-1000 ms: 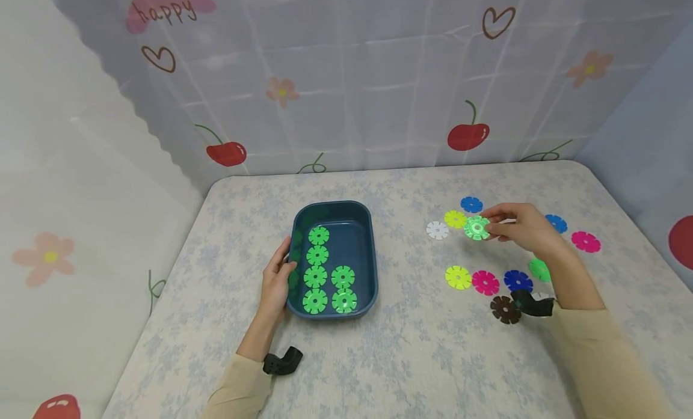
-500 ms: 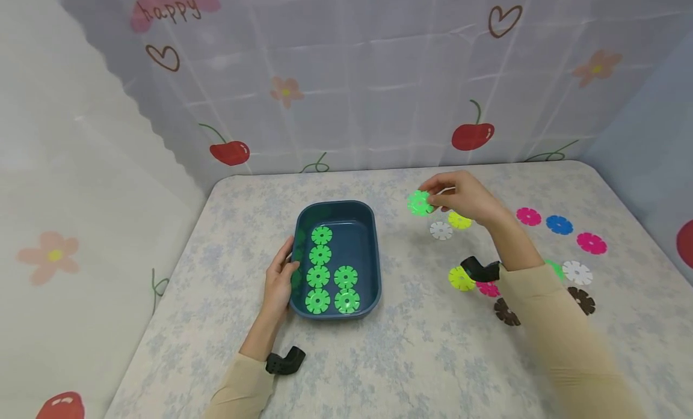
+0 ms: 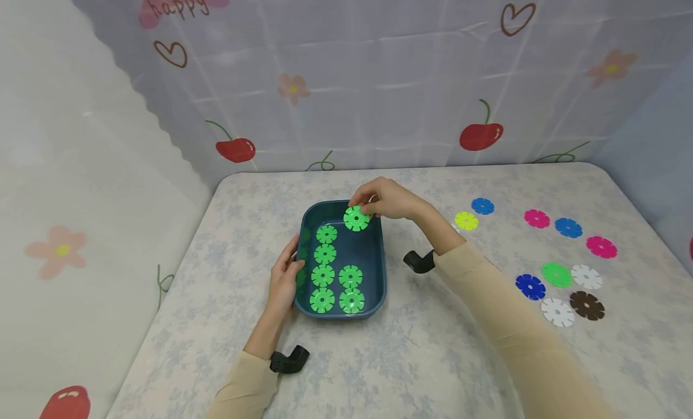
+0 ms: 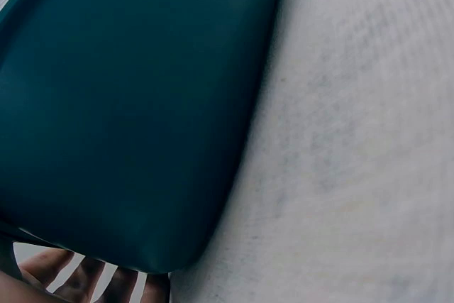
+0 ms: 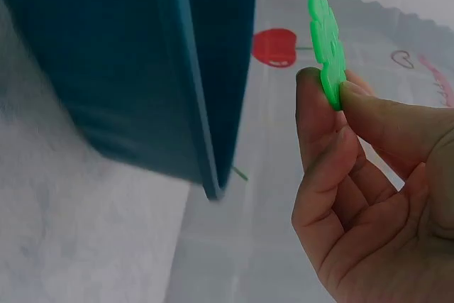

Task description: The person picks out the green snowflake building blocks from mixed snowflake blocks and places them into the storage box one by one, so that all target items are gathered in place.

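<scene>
A dark blue rectangular plastic basin sits on the table. Inside it, several green notched discs lie in two columns, the left one longer. My left hand holds the basin's left side, thumb over the rim; its fingers show beyond the basin wall in the left wrist view. Over the basin's far right part, my right hand pinches another green notched disc between thumb and fingertips. In the right wrist view this pinched disc stands on edge, beside and above the basin rim.
Several more notched discs lie to the right: a yellow disc, a blue disc, a pink disc, a green disc, a brown disc. The right sleeve crosses over the table and covers some. A patterned curtain hangs behind.
My right hand has carried the pinched green disc leftward from among the scattered discs to above the basin. My left hand stays on the basin's left side.
</scene>
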Available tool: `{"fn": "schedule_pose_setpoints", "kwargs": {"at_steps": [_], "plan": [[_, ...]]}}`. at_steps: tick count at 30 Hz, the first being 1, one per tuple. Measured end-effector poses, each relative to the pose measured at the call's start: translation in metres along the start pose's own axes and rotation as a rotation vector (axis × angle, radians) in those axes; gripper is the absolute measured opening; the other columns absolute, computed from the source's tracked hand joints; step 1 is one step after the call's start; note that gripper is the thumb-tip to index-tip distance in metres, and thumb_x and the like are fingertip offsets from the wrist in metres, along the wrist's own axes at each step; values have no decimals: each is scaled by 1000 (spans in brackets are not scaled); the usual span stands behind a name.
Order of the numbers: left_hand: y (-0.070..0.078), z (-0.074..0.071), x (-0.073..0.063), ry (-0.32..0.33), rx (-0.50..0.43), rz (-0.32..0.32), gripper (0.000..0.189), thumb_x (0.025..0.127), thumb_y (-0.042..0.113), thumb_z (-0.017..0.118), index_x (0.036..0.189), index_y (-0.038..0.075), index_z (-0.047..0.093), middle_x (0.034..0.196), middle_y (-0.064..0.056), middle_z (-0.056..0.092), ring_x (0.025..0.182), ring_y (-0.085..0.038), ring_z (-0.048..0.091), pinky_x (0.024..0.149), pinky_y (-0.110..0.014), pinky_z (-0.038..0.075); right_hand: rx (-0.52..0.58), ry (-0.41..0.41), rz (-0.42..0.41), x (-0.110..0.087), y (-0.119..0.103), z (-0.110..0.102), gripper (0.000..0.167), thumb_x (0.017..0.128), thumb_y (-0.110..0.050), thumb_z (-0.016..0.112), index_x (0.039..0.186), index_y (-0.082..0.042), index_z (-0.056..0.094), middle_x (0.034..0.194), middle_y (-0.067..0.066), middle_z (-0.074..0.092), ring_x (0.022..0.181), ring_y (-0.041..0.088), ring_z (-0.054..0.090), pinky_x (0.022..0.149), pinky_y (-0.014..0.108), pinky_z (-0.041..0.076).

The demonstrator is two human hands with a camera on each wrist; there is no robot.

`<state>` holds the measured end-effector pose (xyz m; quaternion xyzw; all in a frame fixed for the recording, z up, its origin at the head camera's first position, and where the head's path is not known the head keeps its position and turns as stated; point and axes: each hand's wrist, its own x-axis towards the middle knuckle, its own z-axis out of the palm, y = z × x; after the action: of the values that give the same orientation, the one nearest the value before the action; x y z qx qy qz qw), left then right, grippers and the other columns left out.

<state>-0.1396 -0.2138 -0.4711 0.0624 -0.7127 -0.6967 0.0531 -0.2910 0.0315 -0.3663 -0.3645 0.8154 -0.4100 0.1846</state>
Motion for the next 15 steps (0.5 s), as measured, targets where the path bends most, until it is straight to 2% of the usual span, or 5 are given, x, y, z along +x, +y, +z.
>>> {"fn": "schedule_pose_setpoints", "kwargs": {"at_steps": [3,7,10,15], "plan": [[0,-1,0,-5,8,8,56,100,4,41,154,14,32,159,-4,33,141,-27,36,99,-23,38,-6,-50,-4,12,2,11,24,95,-1,58,115,-4,71,99,14,67,84,38,62,71,46,52],[0,-2,1,-11,4,9,55,100,5,40,154,14,32,159,-5,32,142,-27,35,94,-14,37,-39,-110,10,24,8,24,25,95,0,57,116,-2,70,97,12,69,85,43,60,65,34,48],[0,-2,2,-13,-1,6,55,101,6,41,154,15,32,159,-4,32,141,-27,35,98,-19,37,-65,-140,19,28,10,31,24,94,1,57,115,-2,70,96,12,69,84,41,61,63,28,45],[0,-2,1,-18,-4,1,55,101,7,40,155,15,31,159,-3,31,142,-26,35,107,-38,34,-124,-172,25,34,14,38,23,94,2,57,112,-3,71,95,11,69,77,32,63,62,27,46]]}}
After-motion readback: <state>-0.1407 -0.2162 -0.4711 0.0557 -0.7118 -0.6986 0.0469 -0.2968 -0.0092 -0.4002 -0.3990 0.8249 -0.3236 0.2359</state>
